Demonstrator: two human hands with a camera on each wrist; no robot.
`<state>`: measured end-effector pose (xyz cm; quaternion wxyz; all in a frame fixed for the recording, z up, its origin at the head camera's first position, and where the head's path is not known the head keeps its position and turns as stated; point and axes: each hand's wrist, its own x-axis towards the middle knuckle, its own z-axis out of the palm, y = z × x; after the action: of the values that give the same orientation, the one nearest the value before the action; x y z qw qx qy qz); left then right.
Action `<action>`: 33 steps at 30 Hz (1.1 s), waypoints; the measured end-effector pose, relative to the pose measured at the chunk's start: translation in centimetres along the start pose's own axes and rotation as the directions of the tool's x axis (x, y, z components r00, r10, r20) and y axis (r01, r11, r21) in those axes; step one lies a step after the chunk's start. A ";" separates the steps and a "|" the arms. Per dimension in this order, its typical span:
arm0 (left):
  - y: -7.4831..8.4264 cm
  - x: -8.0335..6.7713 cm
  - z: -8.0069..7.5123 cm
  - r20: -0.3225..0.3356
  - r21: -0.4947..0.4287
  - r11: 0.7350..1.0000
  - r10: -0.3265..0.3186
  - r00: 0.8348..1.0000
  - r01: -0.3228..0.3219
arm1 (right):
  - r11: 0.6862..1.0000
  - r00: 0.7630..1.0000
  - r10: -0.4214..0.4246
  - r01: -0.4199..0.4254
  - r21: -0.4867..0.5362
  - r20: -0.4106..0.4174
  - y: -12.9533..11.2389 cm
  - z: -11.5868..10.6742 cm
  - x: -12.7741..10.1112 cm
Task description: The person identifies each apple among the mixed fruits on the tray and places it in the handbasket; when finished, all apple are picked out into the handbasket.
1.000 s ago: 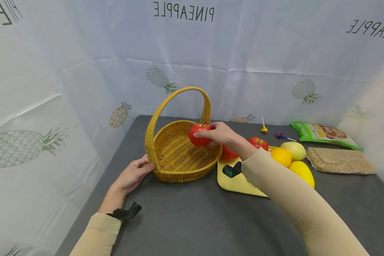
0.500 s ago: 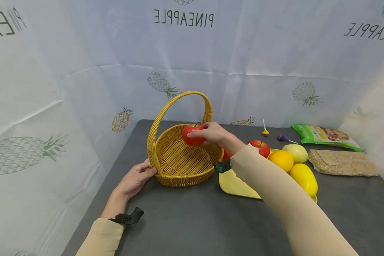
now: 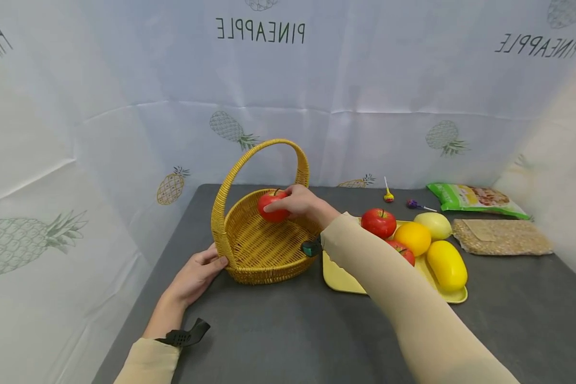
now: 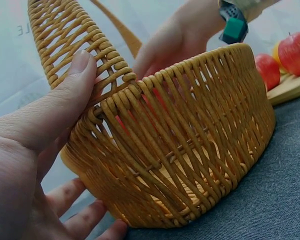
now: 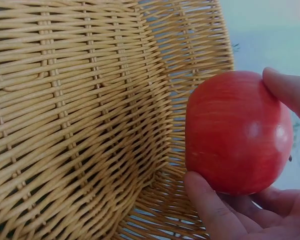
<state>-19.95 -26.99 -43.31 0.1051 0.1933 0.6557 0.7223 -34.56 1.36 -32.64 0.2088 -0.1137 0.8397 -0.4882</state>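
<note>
A red apple is in my right hand, which holds it between thumb and fingers inside the yellow wicker basket, toward its back. In the right wrist view the apple is above the woven bottom, with the thumb on one side and fingers on the other. My left hand grips the basket's left side at the foot of the arched handle. The left wrist view has its thumb against the handle base and its other fingers along the outer wall.
Right of the basket, a yellow tray bears red apples, an orange, a yellow mango-like fruit and a pale round fruit. Behind lie two lollipops, a green packet and a clear grain bag.
My right hand has carried the apple leftward, from the basket's right side to farther over its inside. The left hand keeps its grip on the basket. The head view has shifted slightly.
</note>
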 end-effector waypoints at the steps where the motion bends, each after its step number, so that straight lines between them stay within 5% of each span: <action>1: 0.0 -0.1 0.0 -0.001 -0.001 1.000 0.003 1.000 -0.003 | 1.000 1.000 -0.002 0.002 -0.001 0.000 0.0 0.2 0.2; 19: -0.1 0.1 0.3 0.008 -0.016 1.000 0.013 1.000 -0.012 | 0.998 0.999 0.045 -0.045 -0.039 0.006 0.6 1.4 1.1; 33: 0.0 -0.2 -0.1 -0.011 0.006 1.000 -0.003 1.000 0.003 | 0.990 0.994 0.062 -0.050 -0.129 0.095 0.5 1.7 1.2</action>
<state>-19.82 -27.15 -43.37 0.1018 0.1886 0.6587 0.7212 -34.83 -0.21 -34.16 0.2560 -0.1269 0.8604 -0.4219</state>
